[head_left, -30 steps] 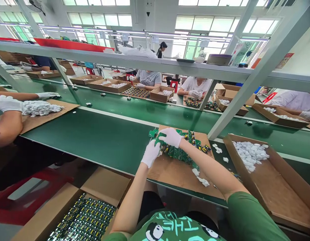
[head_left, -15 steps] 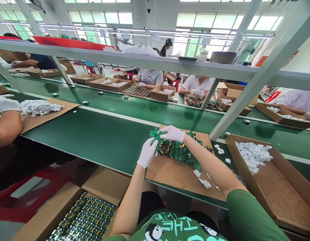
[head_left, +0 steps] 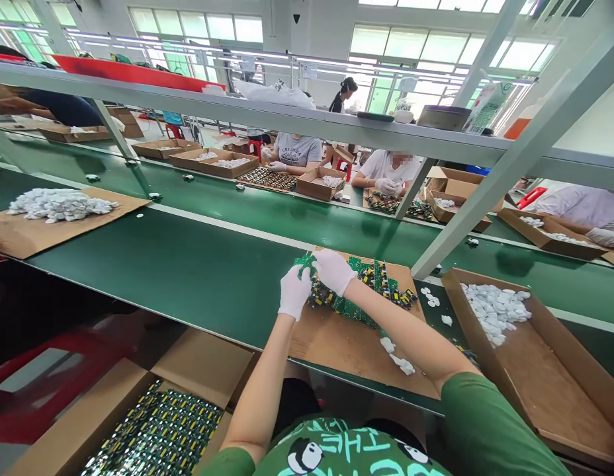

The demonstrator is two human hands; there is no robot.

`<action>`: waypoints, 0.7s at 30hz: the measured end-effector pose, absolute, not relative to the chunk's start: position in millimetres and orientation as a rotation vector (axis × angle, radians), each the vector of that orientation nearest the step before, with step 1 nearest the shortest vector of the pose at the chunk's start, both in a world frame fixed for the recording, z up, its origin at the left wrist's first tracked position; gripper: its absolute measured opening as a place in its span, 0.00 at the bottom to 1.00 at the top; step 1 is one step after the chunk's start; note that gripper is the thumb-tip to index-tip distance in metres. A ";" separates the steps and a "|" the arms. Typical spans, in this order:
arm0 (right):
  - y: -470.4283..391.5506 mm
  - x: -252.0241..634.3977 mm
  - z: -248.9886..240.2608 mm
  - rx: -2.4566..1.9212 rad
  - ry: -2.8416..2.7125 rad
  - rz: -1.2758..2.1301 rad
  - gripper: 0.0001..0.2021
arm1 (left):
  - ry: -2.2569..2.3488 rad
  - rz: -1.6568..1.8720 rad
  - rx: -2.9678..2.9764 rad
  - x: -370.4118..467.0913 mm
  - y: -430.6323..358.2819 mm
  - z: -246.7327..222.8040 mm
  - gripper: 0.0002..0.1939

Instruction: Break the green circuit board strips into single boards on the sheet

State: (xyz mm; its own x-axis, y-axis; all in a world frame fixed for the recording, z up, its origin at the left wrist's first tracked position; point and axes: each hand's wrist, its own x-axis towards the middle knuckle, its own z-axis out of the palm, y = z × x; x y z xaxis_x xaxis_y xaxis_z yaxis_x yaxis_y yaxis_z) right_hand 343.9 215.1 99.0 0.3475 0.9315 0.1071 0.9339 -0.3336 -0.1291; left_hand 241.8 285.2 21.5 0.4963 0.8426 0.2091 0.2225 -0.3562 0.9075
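Both my hands wear white gloves and meet at a small green circuit board (head_left: 304, 262). My left hand (head_left: 294, 291) pinches its near side, and my right hand (head_left: 335, 270) grips it from the right. Fingers cover much of the board. Just right of and below my hands, several more circuit boards (head_left: 359, 311) with black and yellow parts lie in a heap on a flat cardboard sheet (head_left: 327, 344). Crumpled white pieces (head_left: 399, 357) lie at the sheet's near right part, under my right forearm.
To the right stands a shallow cardboard tray (head_left: 560, 390) with a pile of white pieces (head_left: 495, 311). A box of circuit boards (head_left: 158, 430) sits low at left. A slanted metal post (head_left: 466, 192) rises beyond the sheet. Co-workers sit across the green conveyor (head_left: 267, 211).
My right hand has closed in around the board, and my hands are nearer each other. The view has shifted slightly; the co-worker's gloved hand at far left has left view.
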 end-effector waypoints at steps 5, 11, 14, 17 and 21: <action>219.0 343.4 98.7 -2.486 -1.678 -0.081 0.13 | 0.912 0.886 1.898 248.5 290.7 24.9 0.11; 227.4 346.6 95.4 -2.553 -1.638 -0.077 0.12 | 0.968 0.829 1.935 254.3 293.3 25.3 0.12; 230.8 367.7 95.8 -2.617 -1.576 -0.042 0.12 | 1.008 0.791 1.953 254.1 294.1 20.1 0.14; 231.5 392.2 92.0 -2.657 -1.545 0.067 0.13 | 1.021 0.765 1.976 254.8 296.0 15.6 0.15; 229.2 397.2 82.1 -2.578 -1.652 0.281 0.12 | 0.962 0.720 2.042 259.8 296.4 17.9 0.15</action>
